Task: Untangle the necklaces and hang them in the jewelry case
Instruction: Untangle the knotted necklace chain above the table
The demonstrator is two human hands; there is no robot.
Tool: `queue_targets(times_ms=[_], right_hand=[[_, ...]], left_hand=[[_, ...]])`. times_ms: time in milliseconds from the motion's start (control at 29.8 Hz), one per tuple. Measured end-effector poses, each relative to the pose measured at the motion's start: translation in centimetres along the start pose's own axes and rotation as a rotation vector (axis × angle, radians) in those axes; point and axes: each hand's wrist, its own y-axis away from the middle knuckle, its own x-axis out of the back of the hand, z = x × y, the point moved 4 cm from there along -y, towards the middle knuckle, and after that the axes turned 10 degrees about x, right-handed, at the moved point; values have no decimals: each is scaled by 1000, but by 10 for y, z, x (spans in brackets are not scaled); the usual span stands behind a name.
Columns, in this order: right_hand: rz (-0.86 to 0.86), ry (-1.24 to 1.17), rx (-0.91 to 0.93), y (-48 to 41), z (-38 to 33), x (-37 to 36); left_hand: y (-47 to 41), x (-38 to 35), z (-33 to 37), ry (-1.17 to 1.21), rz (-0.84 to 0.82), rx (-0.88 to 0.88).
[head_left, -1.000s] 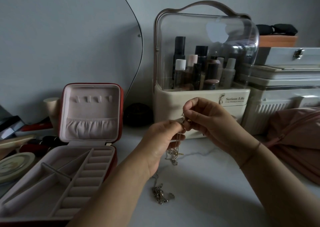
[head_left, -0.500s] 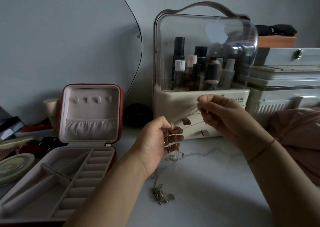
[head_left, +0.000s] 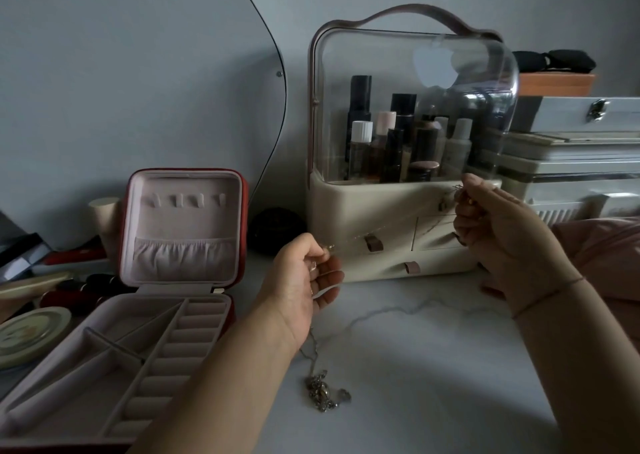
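Both hands are raised above the marble table (head_left: pixel 433 367), well apart from each other, apparently to draw one fine necklace chain (head_left: pixel 458 187) out straight so that its run can be followed. The left hand (head_left: pixel 301 280) pinches one part of the chain between thumb and forefinger. The right hand (head_left: pixel 509 235), fingers curled, pinches another part higher up, in front of the cosmetics organiser (head_left: pixel 398 256) at the table's back edge. The chain is so thin that its middle is hard to make out.

A second strand drops from below the left hand to a knotted clump (head_left: pixel 322 389) lying near the table's front edge, so the untangling looks unfinished. Its weight rests on the table rather than pulling on the knot.

The jewelry case (head_left: pixel 187 232) stands open toward the table's left edge. Its lid is upright and its hooks (head_left: pixel 187 200) are bare, facing the person, ready for hanging.
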Motion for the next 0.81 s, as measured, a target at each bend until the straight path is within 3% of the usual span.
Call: queue_targets(times_ms=[134,403,806], right_hand=[[66,-16,41,0,-2,2],[-2,-23,69,2,-2,-8],[-137,-21,90,9,-6,-21]], left_hand=[[-1,5,2,140,34,-3],[1,4,7,282,-15,-64],[-1,6,5,58,92,-158]])
